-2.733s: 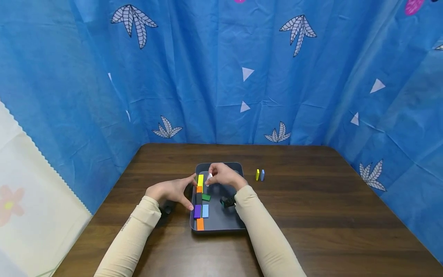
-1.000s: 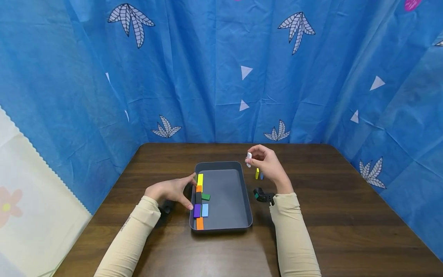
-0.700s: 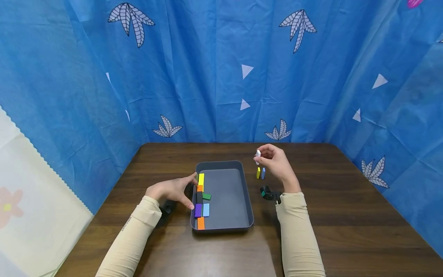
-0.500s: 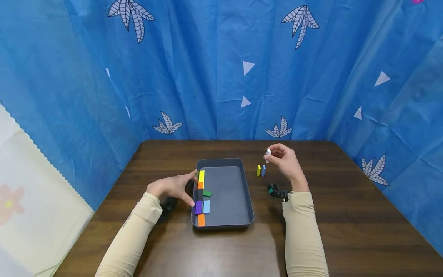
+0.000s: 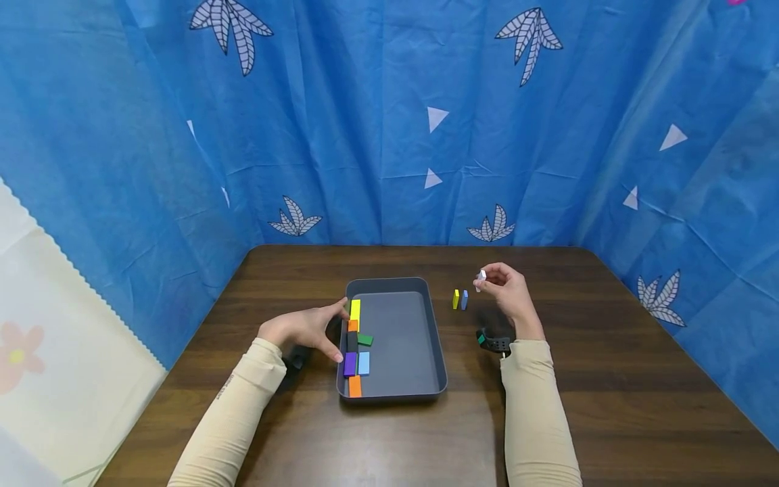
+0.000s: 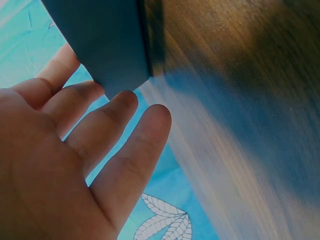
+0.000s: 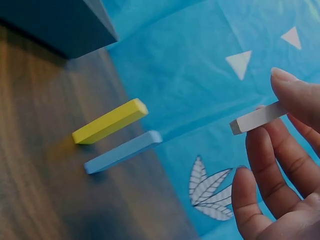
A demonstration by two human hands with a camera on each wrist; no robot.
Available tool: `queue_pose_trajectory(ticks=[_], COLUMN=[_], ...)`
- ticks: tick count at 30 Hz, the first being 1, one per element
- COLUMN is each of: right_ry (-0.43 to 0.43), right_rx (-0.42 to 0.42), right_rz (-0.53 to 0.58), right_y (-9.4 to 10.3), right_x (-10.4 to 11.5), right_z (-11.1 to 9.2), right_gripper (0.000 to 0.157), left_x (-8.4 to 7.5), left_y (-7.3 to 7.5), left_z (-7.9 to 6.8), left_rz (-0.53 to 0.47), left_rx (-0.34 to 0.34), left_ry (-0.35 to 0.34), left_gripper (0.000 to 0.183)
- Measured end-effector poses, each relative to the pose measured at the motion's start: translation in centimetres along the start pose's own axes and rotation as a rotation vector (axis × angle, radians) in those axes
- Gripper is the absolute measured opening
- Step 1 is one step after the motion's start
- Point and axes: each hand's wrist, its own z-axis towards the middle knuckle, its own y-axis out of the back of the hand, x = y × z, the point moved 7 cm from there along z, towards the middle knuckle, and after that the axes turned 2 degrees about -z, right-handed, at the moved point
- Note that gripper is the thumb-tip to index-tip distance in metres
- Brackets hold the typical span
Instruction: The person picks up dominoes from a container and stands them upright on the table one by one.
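My right hand (image 5: 511,292) pinches a white domino-like block (image 7: 257,118) between thumb and fingertips, above the table to the right of two standing blocks. One of those is a yellow block (image 7: 111,121), the other a blue block (image 7: 123,152); they stand side by side with a small gap. At the left rim of a dark grey tray (image 5: 435,338), my left hand (image 5: 307,331) rests with fingers spread, its fingertips right at the wall. Inside the tray, along that wall, lie several blocks, among them a purple block (image 5: 349,364), a light blue block (image 5: 363,363) and a green block (image 5: 365,340).
The brown wooden table (image 5: 608,379) reaches back to a blue curtain (image 5: 402,135) with leaf prints. A pale cloth (image 5: 49,338) hangs at the left. More blocks in the tray are a yellow block (image 5: 356,312), a black block (image 5: 352,341) and an orange block (image 5: 355,387).
My right hand has lifted the white block out of the tray and carried it right, past the yellow and blue blocks, then lowered it a little. My left hand has stayed at the tray's rim.
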Motion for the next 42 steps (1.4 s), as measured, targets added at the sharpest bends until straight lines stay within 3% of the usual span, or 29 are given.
queue_pose_trajectory(ticks=[10,26,42], right_ry=[-0.086,-0.146,-0.148], right_rx=[0.012,-0.026,0.005], right_rz=[0.081,-0.091,-0.148], right_y=[-0.9,-1.4,-2.1], right_x=[-3.1,-5.1,-6.0], right_z=[0.1,0.1,0.1], right_gripper=[0.033,0.028,0.024], left_x=[0.0,0.0,0.0], left_y=[-0.2,-0.1,-0.1], left_z=[-0.1,-0.2,-0.2], left_rz=[0.012,-0.004,-0.003], left_rx=[-0.005,0.004,0.004], left_ry=[0.007,0.013,0.019], left_gripper=[0.121,0.118,0.122])
